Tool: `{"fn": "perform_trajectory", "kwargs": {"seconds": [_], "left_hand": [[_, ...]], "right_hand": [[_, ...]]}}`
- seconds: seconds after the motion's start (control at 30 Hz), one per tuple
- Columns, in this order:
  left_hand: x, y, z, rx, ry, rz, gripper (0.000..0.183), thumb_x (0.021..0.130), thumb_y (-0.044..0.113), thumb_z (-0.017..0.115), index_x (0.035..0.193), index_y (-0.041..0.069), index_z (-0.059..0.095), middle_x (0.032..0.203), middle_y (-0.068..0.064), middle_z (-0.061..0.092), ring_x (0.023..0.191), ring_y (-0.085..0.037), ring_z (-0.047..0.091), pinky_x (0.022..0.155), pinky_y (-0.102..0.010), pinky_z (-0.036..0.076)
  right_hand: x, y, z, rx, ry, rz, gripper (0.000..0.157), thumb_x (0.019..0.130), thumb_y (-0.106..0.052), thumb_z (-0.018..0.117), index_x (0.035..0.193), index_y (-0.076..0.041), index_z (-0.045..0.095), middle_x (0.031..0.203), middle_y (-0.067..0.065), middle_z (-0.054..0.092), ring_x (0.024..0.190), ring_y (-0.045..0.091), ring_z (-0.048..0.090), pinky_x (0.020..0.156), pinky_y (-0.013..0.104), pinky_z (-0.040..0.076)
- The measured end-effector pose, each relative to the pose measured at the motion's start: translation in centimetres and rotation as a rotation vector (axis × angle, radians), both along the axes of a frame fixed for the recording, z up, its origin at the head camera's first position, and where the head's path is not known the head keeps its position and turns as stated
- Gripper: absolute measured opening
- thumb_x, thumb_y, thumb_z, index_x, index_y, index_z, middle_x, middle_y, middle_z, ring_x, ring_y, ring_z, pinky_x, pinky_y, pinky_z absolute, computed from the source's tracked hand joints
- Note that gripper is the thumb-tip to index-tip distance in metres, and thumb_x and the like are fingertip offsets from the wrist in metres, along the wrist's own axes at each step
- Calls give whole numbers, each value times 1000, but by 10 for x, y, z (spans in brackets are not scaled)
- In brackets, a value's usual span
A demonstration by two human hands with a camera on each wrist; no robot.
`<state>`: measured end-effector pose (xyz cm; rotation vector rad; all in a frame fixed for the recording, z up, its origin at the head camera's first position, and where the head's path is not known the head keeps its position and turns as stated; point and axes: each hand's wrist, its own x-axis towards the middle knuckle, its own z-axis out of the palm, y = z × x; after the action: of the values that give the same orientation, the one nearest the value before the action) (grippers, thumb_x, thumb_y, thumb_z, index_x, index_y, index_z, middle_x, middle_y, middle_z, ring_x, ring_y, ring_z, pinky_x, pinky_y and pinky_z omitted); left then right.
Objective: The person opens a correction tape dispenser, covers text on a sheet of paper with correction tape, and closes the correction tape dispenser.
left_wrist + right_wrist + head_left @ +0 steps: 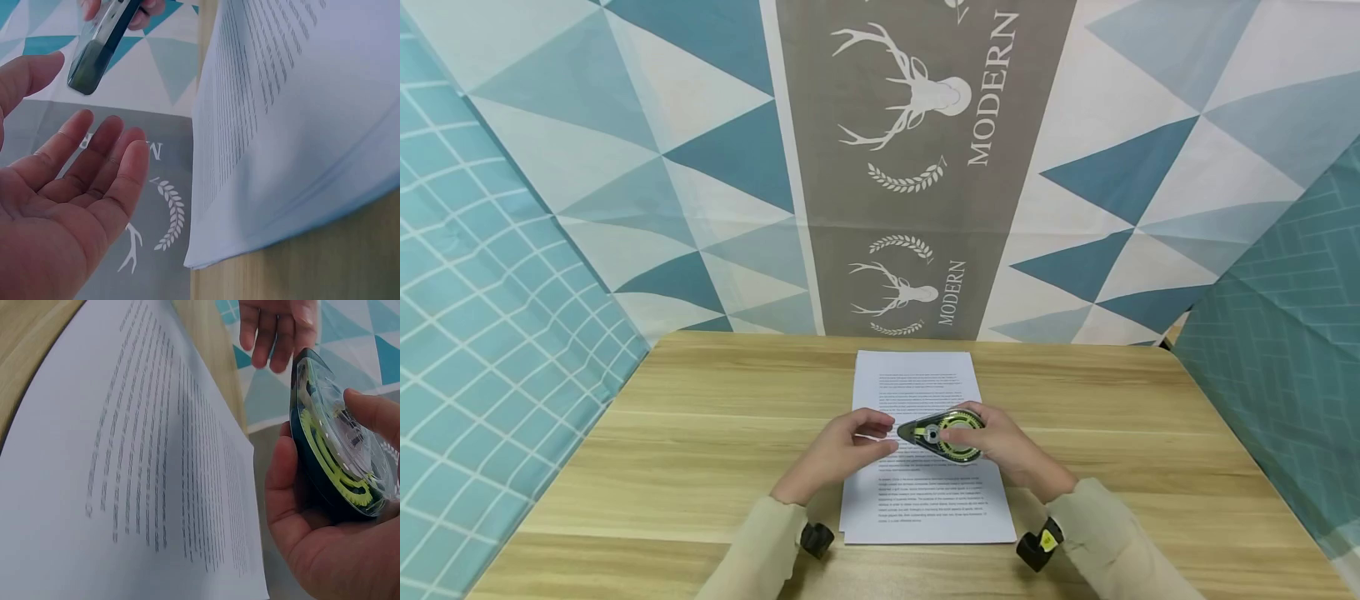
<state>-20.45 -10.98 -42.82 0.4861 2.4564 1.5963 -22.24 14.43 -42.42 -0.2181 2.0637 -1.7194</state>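
Note:
A correction tape dispenser [942,435], black with a clear side and yellow-green gear wheels inside, is held above a stack of printed paper [925,517]. My right hand [1003,442] grips its wide end, thumb on the clear side and fingers behind, as the right wrist view shows of the dispenser [337,444]. The narrow dark-capped end [90,69] points toward my left hand [848,446]. That left hand holds nothing; its fingers [125,181] are loosely extended just short of the cap, palm facing it.
The paper stack lies lengthwise on a wooden table [715,433], its sheets slightly uneven at the edges. Behind the table hangs a patterned cloth [902,192] with deer heads and triangles. Blue tiled-pattern sheets [490,317] flank the sides. Each wrist wears a black camera band [816,540].

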Motion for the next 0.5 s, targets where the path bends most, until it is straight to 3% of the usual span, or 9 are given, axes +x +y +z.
{"fn": "perform_trajectory", "kwargs": {"seconds": [0.13, 0.5], "left_hand": [[4, 6, 6, 11, -5, 0, 34, 85, 21, 68, 113, 2, 61, 106, -13, 65, 96, -22, 63, 77, -21, 52], [2, 9, 0, 3, 6, 30, 31, 84, 26, 68, 108, 7, 64, 94, -6, 65, 82, -13, 58, 70, -20, 49]], "right_hand": [[1, -5, 2, 12, 7, 17, 43, 84, -24, 68, 115, 3, 52, 98, 7, 64, 83, 14, 62, 74, 26, 52], [3, -15, 3, 11, 8, 43, 41, 84, -23, 69, 112, 2, 53, 98, 8, 63, 83, 14, 61, 75, 25, 51]]}}
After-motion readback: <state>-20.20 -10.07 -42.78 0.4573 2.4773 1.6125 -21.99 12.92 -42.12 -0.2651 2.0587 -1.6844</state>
